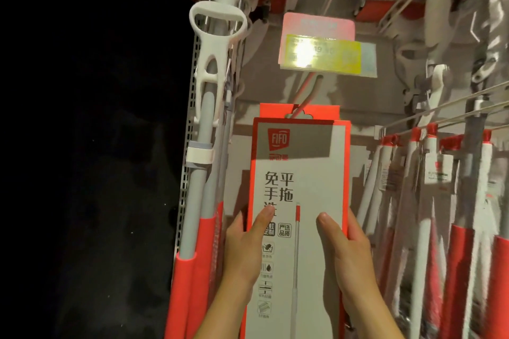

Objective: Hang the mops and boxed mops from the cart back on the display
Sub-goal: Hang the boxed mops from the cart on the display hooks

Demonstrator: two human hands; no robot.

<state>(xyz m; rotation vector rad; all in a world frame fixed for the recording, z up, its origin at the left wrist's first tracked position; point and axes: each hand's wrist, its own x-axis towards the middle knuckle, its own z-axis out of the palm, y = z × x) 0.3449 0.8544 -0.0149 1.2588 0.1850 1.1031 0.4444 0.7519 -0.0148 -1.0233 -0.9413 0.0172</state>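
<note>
We are gripping the tall white-and-red cardboard mop box (311, 173) by its sides, left hand (242, 245) at nine o'clock, right hand (349, 250) at three. Its top is sitting just under the reddish wire peg (305, 91) at twelve; we are aiming its slot squarely.

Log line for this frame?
left hand, right hand: grip boxed mop | hook: at box top | hung: cannot tell
</note>
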